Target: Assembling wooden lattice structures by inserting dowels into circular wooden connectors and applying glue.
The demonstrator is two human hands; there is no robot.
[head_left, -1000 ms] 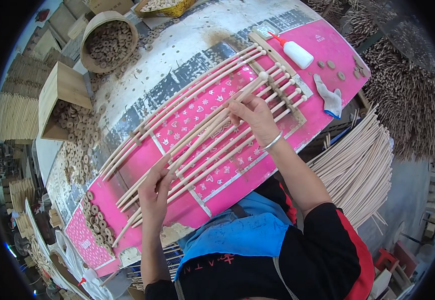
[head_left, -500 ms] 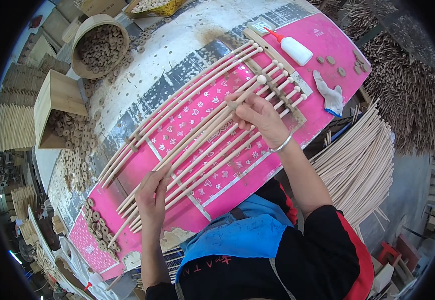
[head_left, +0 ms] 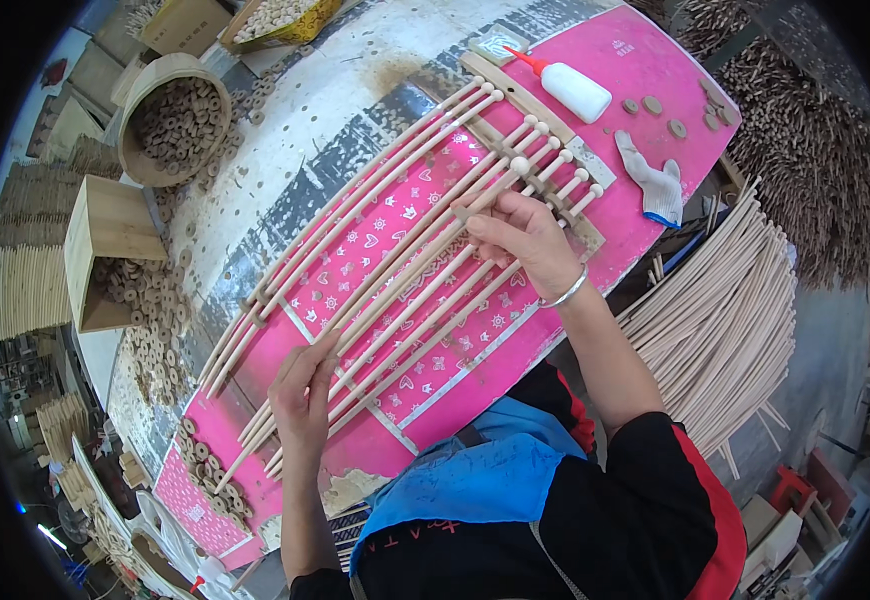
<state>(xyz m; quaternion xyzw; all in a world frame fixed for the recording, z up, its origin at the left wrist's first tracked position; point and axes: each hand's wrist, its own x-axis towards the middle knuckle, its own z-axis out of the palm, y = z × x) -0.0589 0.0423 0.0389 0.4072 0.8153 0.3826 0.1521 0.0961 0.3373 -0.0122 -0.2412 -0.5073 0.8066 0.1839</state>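
My left hand [head_left: 303, 392] is closed around the lower part of a thin wooden stick [head_left: 497, 186] that slants across the pink table. A round wooden ball [head_left: 520, 165] caps its far end. Just below that ball, my right hand [head_left: 530, 240] pinches the stick between thumb and fingers; a small brownish piece at its fingertips is too unclear to name. Several more ball-ended sticks [head_left: 375, 190] lie side by side beneath and beyond my hands. Their ball ends rest along a slotted wooden rack [head_left: 585, 232].
A white glue bottle [head_left: 575, 92] with a red tip lies at the upper right, near a white glove [head_left: 652, 180] and loose wooden discs [head_left: 652, 104]. A round tub [head_left: 175, 118] and a tipped wooden box [head_left: 120, 225] hold wooden rings at left. Bundled sticks [head_left: 715, 330] stand at right.
The view has shifted slightly, so the table's things sit a little differently. Both hands keep hold of the stick, with little change in their grip.
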